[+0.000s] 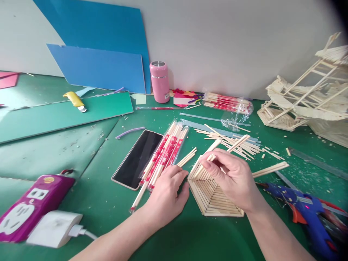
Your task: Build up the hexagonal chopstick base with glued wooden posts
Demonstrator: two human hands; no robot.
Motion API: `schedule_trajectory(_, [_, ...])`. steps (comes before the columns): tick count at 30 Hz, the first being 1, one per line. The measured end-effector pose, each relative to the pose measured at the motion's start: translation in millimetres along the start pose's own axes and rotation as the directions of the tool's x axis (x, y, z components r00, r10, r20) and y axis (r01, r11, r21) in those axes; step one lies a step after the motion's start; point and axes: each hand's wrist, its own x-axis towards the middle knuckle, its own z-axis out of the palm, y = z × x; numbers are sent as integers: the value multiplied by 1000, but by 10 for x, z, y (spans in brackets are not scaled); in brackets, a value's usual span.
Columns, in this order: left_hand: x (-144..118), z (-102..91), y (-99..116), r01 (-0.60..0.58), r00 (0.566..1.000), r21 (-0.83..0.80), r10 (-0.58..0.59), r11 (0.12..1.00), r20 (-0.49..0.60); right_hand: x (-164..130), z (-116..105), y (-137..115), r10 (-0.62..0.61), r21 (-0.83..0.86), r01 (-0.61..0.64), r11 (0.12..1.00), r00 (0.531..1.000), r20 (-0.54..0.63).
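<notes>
Head view: left hand (166, 192) steadies stick basket (214, 197); right hand (233, 179) pinches a stick (231, 148)

Open green counter (81, 203) toward the near edge. Hemmed left by phone (138, 158) and wrapped chopsticks (163, 154), right by blue glue gun (304, 210), behind by loose sticks (233, 143). Power strip (32, 206) far left.

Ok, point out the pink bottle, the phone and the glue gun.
pink bottle (160, 84), head view, middle of its body.
phone (137, 158), head view, centre of its dark screen.
glue gun (301, 204), head view, blue body.
</notes>
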Motion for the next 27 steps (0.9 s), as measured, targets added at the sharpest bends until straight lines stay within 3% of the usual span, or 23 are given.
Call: schedule_trajectory(27, [21, 30, -8, -3, 998, 29, 2, 1000, 66, -10, 134, 36, -63, -8, 62, 998, 997, -54])
